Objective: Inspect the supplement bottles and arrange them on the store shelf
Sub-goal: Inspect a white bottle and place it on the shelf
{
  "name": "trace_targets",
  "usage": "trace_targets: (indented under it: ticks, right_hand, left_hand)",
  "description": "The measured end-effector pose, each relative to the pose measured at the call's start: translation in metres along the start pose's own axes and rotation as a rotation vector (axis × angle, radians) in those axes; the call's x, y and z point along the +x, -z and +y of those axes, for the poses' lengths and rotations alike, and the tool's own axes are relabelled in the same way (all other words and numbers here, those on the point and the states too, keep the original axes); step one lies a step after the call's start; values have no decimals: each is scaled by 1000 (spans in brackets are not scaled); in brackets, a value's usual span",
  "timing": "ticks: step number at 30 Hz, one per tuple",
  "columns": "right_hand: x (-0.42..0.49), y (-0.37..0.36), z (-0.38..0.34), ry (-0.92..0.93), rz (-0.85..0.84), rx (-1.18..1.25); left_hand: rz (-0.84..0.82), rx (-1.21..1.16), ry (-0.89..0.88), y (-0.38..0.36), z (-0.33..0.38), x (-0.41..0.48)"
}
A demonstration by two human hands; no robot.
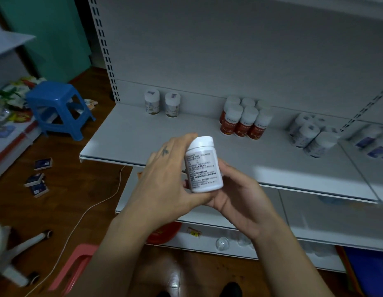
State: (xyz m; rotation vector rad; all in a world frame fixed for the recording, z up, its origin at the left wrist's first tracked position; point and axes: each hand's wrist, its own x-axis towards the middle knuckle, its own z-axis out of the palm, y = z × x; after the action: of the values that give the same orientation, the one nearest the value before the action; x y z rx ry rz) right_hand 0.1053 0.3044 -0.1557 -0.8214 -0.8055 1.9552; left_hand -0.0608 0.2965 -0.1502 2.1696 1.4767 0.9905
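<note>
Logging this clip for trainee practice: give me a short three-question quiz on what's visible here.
1. True or false: the white bottle held by the left hand and right hand rests on the shelf.
2. What part of the held bottle faces the camera? A. a printed text label B. its base C. an open mouth
3. Fill in: at the shelf's back left stand ___ white-capped bottles.
Key: 1 false; 2 A; 3 two.

2 bottles [161,103] on shelf [130,133], left of 6-bottle cluster [246,118]; stool [57,108] further left.
</note>
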Motion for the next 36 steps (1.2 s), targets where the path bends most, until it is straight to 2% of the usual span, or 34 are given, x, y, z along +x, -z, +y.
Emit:
trace_targets:
  ticks: [3,7,11,14,18,22,27,36]
  right_hand:
    - [1,0,3,38,4,5]
    - [5,-2,4,98,133,-57]
    - [7,-9,6,126,193,-177]
    - [6,-12,6,130,172,-195]
    - [5,-11,4,54,137,-95]
    - [4,-13,6,-2,36,-14]
    - [4,-12,8,99,78,-114]
    - [1,-15,16,117,139,-158]
  left_hand:
    - [3,2,7,0,-1,-1]
    - [7,5,5,1,-3,-3]
    - [-10,51,17,3,-3,-6]
    - [-11,-27,34,5,-5,-8]
    - [9,-117,30,6,-8,-13]
    - [6,-135,59,6,-8,-16]
    - [-11,-56,88,7,-11,-15]
    - [-3,-41,10,7,-5,-18]
